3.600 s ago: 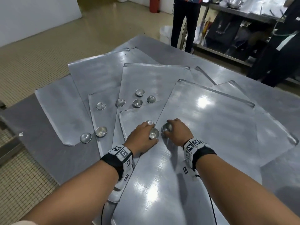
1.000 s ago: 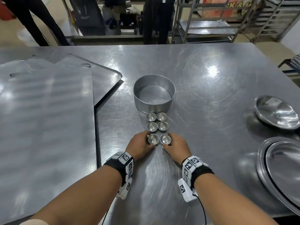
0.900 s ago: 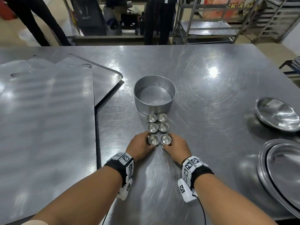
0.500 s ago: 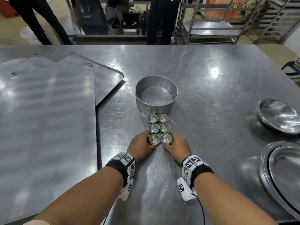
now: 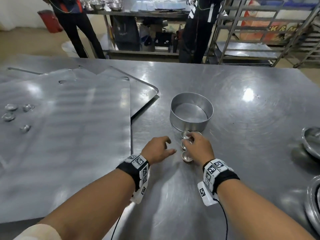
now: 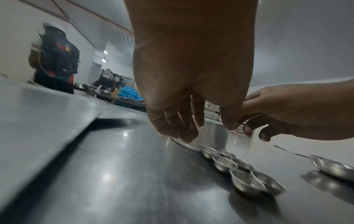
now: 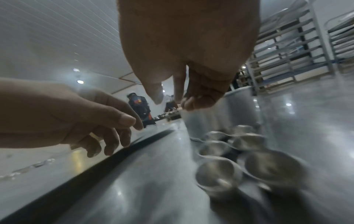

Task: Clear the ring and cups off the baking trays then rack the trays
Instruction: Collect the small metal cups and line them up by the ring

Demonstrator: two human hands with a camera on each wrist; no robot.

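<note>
Left hand [image 5: 158, 148]: empty, fingers loosely spread, above the table [image 5: 242, 104].
Right hand [image 5: 199, 148]: empty, fingers slack, over the cups [image 5: 187, 155].
Cups: small shiny metal, paired rows.
Ring [image 5: 191, 112]: plain metal band, just beyond the cups.
Trays [image 5: 69, 135]: flat grey, left of left hand.

Six small steel cups [image 5: 187, 155] in two rows touching the upright ring [image 5: 191, 113]; four more on trays [image 5: 69, 135].

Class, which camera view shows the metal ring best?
The head view: the ring shows whole, standing on the table behind the cups. The left wrist view hides most of it behind fingers; the right wrist view shows only blurred wall.
</note>
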